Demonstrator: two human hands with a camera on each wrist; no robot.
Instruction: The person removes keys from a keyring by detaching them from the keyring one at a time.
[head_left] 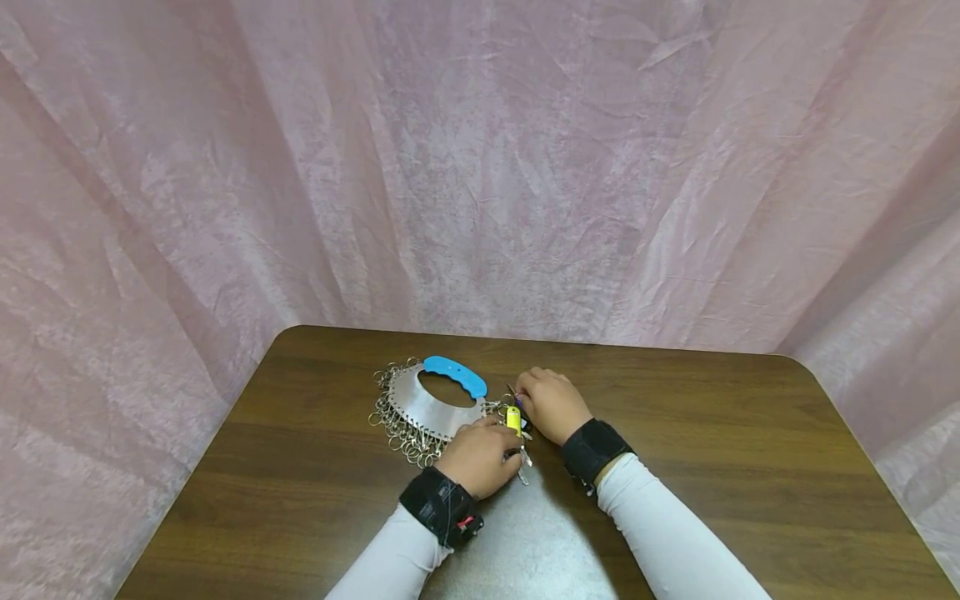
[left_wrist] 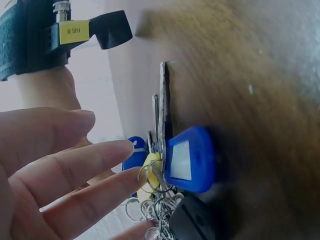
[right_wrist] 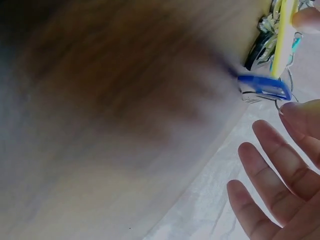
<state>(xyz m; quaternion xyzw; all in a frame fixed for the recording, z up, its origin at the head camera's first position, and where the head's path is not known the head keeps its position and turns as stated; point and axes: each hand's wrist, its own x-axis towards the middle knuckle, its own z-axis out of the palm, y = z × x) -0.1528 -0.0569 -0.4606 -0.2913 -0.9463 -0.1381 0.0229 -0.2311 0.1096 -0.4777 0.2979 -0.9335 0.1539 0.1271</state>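
In the lower middle of the head frame, the left hand [head_left: 480, 458] lies with its fingers loosely extended at a bunch of keys [left_wrist: 162, 100] on the worktop [head_left: 712, 450], beside a yellow tag [head_left: 513, 419] and, in the left wrist view, a blue tag [left_wrist: 204, 157]. Just right of the bunch, the right hand [head_left: 553, 406] pinches the small ring [right_wrist: 278, 106] of a blue key tag [right_wrist: 265, 80], its other fingers spread. Left of both hands is a curved metal plate [head_left: 414, 398] with a blue handle [head_left: 456, 373] and many rings [head_left: 416, 444] hanging along its outer edge.
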